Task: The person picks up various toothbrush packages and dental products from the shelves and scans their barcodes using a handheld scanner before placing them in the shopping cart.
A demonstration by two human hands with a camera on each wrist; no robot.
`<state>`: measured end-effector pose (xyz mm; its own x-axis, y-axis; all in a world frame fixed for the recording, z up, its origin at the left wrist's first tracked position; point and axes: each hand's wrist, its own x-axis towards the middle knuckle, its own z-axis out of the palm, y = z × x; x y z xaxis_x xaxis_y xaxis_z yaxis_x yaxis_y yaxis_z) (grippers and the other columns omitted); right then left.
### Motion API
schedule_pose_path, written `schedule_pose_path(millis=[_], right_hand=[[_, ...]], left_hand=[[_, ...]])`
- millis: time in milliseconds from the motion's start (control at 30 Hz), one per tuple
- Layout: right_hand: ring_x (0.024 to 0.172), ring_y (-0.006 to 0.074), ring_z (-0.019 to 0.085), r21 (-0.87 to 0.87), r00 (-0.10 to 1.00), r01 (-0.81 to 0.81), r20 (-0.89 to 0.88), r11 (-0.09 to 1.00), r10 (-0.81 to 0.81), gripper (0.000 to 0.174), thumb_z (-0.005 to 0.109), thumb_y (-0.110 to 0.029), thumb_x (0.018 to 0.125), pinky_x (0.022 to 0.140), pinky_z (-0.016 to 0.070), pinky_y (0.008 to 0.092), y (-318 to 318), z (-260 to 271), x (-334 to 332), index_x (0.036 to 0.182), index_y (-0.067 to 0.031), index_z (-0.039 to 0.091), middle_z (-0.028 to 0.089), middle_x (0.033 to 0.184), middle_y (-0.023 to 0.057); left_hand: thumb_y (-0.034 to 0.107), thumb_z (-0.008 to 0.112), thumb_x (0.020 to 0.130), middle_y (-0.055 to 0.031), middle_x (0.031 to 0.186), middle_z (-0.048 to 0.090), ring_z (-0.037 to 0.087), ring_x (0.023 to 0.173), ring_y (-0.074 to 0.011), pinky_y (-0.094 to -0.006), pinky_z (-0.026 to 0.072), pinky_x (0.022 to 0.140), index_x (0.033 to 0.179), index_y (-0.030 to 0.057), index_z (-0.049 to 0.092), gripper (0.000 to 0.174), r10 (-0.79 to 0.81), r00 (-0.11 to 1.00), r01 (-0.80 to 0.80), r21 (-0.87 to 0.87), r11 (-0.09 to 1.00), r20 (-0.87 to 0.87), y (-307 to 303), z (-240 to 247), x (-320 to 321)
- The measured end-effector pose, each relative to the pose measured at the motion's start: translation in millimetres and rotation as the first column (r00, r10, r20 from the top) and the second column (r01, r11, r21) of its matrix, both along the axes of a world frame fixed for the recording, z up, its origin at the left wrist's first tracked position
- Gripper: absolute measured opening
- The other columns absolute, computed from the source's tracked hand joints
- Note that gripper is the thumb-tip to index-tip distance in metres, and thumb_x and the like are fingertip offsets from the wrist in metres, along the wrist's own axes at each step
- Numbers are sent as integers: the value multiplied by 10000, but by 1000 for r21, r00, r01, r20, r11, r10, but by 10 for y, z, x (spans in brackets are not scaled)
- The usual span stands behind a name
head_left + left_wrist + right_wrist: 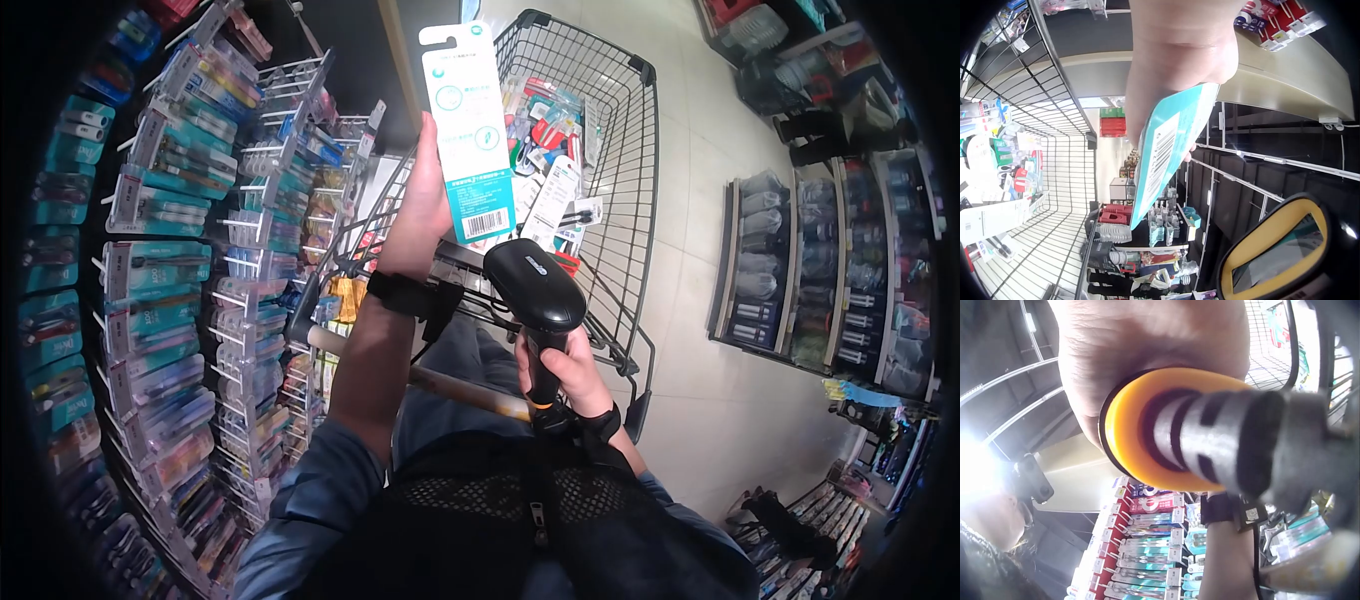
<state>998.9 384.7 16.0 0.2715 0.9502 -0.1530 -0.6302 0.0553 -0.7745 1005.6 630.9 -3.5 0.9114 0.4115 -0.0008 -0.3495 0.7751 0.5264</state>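
My left grip (432, 195) is clamping a white and teal package (474, 140), holding its barcode face up above the wire cart (640, 190). My right grip (568, 372) is clamping the handle of a black scanner (535, 287), its head just beside the package's lower end.

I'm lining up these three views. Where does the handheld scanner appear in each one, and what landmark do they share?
Head: the scanner is slightly right of centre, in the right hand.
Left wrist: lower right corner, partly cut off.
Right wrist: centre, its orange-rimmed handle end close up.
Shared landmark: the wire cart, at left in left wrist, upper right in right wrist.
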Motion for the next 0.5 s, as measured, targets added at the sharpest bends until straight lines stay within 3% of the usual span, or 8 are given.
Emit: schedule_pose_path(millis=[267, 500], right_hand=[[504, 141, 538, -13, 1000, 9, 26, 1000, -8, 364, 571, -190, 794, 471, 445, 249, 20, 10, 20, 1041, 22, 407, 507, 676, 76], [506, 141, 541, -26, 1000, 19, 9, 999, -19, 316, 542, -132, 797, 480, 436, 243, 20, 25, 30, 1043, 18, 412, 512, 672, 78]], left_hand=[[561, 169, 873, -200, 1244, 412, 486, 1049, -305, -423, 420, 857, 1318, 46, 249, 685, 27, 999, -28, -9, 1000, -38, 9, 11, 21], [546, 154, 881, -204, 1244, 412, 486, 1050, -308, -423, 421, 855, 1318, 45, 248, 672, 38, 998, -37, 22, 999, -56, -5, 45, 42]])
